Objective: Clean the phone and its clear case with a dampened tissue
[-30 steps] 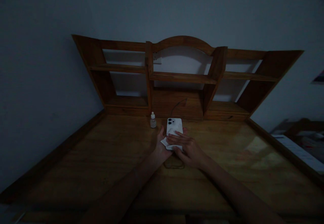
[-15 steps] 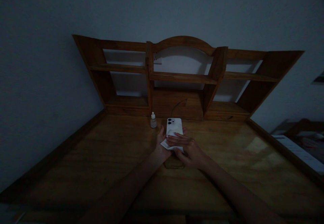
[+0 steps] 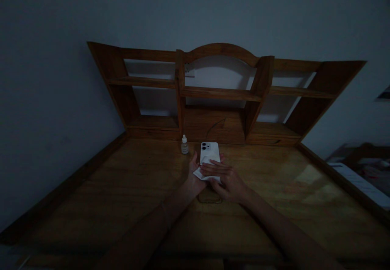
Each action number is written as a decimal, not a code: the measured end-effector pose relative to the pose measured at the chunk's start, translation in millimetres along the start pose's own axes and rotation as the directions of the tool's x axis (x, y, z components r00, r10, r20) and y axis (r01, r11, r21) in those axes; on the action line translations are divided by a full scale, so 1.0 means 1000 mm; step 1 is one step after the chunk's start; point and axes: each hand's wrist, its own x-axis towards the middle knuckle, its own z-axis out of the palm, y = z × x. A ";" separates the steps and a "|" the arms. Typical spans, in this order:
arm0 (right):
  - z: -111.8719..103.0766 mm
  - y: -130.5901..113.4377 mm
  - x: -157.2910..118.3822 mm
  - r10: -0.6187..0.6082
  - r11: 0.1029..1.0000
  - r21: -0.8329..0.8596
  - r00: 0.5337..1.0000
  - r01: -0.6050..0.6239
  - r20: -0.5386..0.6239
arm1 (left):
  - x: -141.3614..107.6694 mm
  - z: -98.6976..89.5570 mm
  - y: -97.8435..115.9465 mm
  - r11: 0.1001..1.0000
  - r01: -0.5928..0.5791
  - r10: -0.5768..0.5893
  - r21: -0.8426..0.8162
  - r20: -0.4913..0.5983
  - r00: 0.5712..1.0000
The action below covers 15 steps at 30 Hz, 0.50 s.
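A white phone (image 3: 214, 149) lies back side up in my left hand (image 3: 195, 177), its camera lenses at the far left corner. My left thumb shows along one edge and fingertips at the other; the palm is hidden under the phone. My right hand (image 3: 227, 180) presses a white wipe (image 3: 201, 174) onto the lower back of the phone with its fingers laid across. Below both hands a clear phone case (image 3: 210, 200) lies on the desk, partly covered by them. A small dropper bottle (image 3: 184, 145) with a white cap stands upright beyond my left thumb.
The wooden desk (image 3: 122, 188) has raised side edges. A wooden shelf unit (image 3: 219, 94) rises at its back against the wall, with a thin cable (image 3: 215, 125) in the middle. White slatted furniture (image 3: 359, 182) stands beyond the right edge.
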 end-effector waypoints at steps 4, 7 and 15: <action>-0.001 -0.001 0.001 -0.003 1.000 -0.003 1.000 0.003 0.008 | 0.001 0.001 -0.001 1.000 0.003 -0.003 -0.016 -0.017 1.000; 0.000 0.000 0.001 -0.005 1.000 -0.004 1.000 0.005 0.004 | 0.000 0.003 -0.001 1.000 0.000 -0.002 -0.030 -0.038 0.999; 0.001 0.001 -0.001 0.013 1.000 -0.009 1.000 -0.013 -0.012 | 0.001 0.000 0.000 1.000 0.010 -0.010 -0.029 -0.018 1.000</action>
